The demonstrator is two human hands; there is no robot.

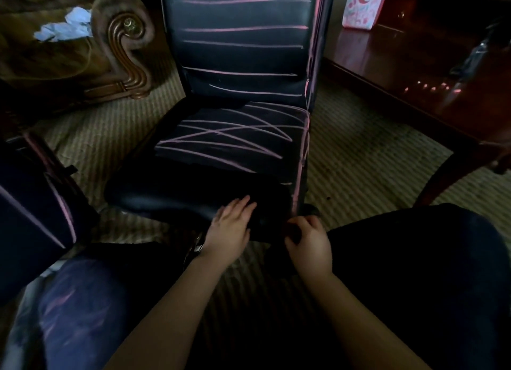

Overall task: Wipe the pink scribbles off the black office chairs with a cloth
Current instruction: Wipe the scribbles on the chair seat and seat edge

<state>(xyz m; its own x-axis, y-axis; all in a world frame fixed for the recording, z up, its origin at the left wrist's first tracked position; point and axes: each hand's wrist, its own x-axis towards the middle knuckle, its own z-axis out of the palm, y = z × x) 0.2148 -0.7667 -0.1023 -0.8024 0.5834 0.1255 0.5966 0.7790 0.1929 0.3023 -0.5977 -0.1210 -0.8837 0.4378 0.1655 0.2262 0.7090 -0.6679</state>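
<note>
Fingers (243, 203) of left hand (229, 227) lay flat on cloth (265, 201); right hand (311, 245) pinched its edge; scribbles (221, 137) ran crosswise above.

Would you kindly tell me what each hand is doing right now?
Left hand: open, flat on the dark cloth.
Right hand: curled, pinching the dark cloth's near edge.

Bare arms, dark clothes
Left hand (231, 227) and right hand (311, 244) bare up the forearms; right knee (414, 248) plain dark fabric, left knee (83, 300) bluish with pink streaks.
</note>
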